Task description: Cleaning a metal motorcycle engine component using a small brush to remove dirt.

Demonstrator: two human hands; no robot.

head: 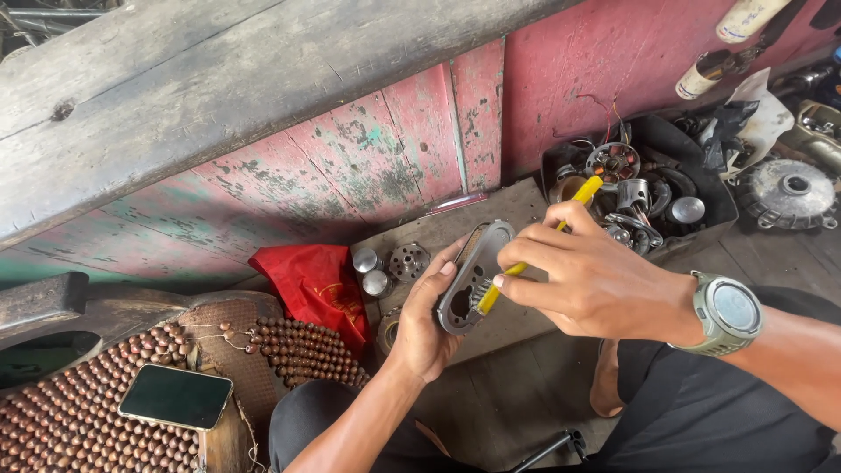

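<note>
Near the middle of the frame we saw the left hand [427, 324] with its grip clamped on a grey metal cover plate [473, 277], an oblong part with rounded ends and holes through it, held tilted with its face toward the camera. The right hand [591, 278], wearing a green wristwatch [726, 313], had its grip closed on a yellow-handled brush [536, 254], pinched between thumb and fingers, and the lower end of the brush touched the plate's face near its middle. Both hands hovered above a worn wooden board [517, 206] lying against the pink painted wall [604, 61]. Just left of the plate, on that board, stood two small shiny metal caps [370, 271] beside a round perforated metal disc [408, 261]. A crumpled red bag [317, 286] lay further left. In the lower left of the frame, a dark phone [176, 396] rested on a brown beaded seat mat [79, 412]. In the upper right, a black tray [718, 197] held a tangle of engine parts, with a round grey hub [787, 193] just beside it.
</note>
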